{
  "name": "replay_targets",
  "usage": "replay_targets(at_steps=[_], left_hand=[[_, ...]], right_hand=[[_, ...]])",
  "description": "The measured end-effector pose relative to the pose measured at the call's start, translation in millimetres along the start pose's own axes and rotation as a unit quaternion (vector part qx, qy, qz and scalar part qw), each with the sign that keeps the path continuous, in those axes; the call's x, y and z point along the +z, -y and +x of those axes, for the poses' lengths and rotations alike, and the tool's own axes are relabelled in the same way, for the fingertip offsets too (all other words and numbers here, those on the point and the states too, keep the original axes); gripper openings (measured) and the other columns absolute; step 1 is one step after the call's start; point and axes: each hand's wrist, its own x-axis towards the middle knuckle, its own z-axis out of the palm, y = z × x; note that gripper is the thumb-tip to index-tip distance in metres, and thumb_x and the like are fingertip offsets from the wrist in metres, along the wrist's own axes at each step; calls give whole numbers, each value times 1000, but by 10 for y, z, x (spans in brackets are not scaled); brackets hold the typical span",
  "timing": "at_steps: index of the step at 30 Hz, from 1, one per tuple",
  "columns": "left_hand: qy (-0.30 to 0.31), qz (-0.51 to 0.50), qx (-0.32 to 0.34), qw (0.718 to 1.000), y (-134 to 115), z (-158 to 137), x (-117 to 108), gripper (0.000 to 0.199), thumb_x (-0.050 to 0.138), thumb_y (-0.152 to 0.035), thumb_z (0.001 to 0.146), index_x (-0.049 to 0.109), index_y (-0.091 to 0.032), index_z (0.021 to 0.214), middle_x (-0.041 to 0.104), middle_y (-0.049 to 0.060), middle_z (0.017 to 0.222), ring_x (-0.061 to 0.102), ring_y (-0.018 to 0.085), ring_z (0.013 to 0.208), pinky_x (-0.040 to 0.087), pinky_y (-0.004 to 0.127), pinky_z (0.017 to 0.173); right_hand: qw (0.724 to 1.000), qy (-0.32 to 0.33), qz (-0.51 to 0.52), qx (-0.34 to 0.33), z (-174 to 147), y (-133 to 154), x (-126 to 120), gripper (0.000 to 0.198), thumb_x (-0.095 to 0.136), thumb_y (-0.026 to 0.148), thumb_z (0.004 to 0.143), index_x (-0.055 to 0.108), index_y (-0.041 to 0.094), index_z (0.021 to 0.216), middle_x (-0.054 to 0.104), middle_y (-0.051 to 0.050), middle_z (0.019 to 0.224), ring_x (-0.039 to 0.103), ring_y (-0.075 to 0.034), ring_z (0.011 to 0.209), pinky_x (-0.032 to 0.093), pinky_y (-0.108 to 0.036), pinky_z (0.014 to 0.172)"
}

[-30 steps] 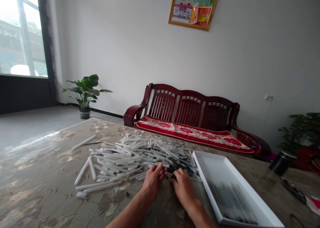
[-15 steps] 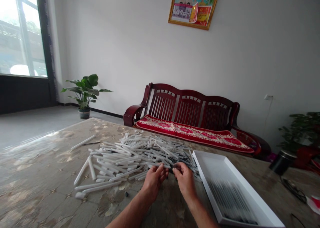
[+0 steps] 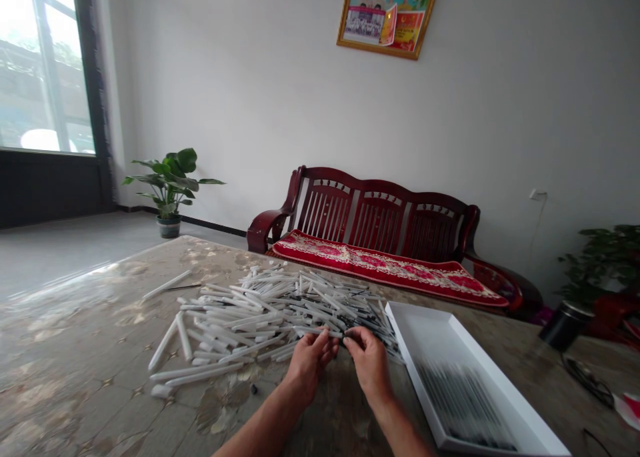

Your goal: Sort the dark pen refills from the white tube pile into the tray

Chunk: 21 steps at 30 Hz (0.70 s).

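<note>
A whitish pen barrel (image 3: 335,334) lies level between my hands. My left hand (image 3: 309,363) is closed round it, thumb on top and fingers curled beneath. At the barrel's right end, my right hand (image 3: 369,360) pinches a small black piece, apparently a pen cap (image 3: 345,335), mostly hidden by the fingertips. Just beyond both hands spreads a loose pile of white pen barrels (image 3: 250,310), with thin dark sticks mixed in on its right side. A small black piece (image 3: 254,389) rests on the table left of my left forearm.
Right of my hands stands a shallow white box (image 3: 480,347) holding a row of pens (image 3: 465,403). The patterned table (image 3: 100,350) extends to the left. A dark cylindrical pot (image 3: 565,323) and cables (image 3: 587,380) are at far right. Behind the table is a wooden bench (image 3: 380,220).
My right hand's fingers have closed in slightly, bringing the small black piece against the barrel's end. My left hand stays nearly still, and the pile and box look the same.
</note>
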Motion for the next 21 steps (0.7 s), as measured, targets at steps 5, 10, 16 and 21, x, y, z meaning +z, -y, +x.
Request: replay_targets(at_steps=[5, 10, 16, 21], left_hand=[[8, 12, -2, 1000, 12, 3, -14, 11, 69, -6, 84, 63, -13, 77, 69, 3, 66, 71, 11, 60, 60, 19, 61], [13, 17, 8, 1000, 19, 12, -31, 10, 73, -7, 80, 65, -12, 76, 70, 3, 64, 70, 12, 60, 59, 19, 60], [32, 20, 36, 999, 52, 16, -57, 20, 86, -16, 67, 68, -12, 75, 71, 2, 65, 70, 13, 61, 58, 20, 59], [51, 28, 47, 997, 78, 1, -63, 32, 92, -24, 57, 70, -12, 77, 72, 2, 66, 69, 14, 62, 58, 21, 60]], right_hand=[[1000, -6, 19, 4, 4, -24, 7, 17, 64, 35, 76, 70, 21, 82, 75, -4, 79, 69, -22, 75, 53, -31, 73], [998, 4, 58, 31, 6, -44, 25, 22, 65, 40, 74, 69, 20, 80, 73, -4, 76, 67, -21, 71, 52, -29, 67], [999, 12, -32, 9, -18, 31, 17, 29, 53, 49, 82, 61, 23, 73, 68, -2, 69, 61, -20, 66, 45, -28, 63], [996, 9, -86, 20, -32, 47, 30, 42, 38, 58, 88, 52, 26, 65, 60, 0, 60, 55, -20, 59, 41, -30, 58]])
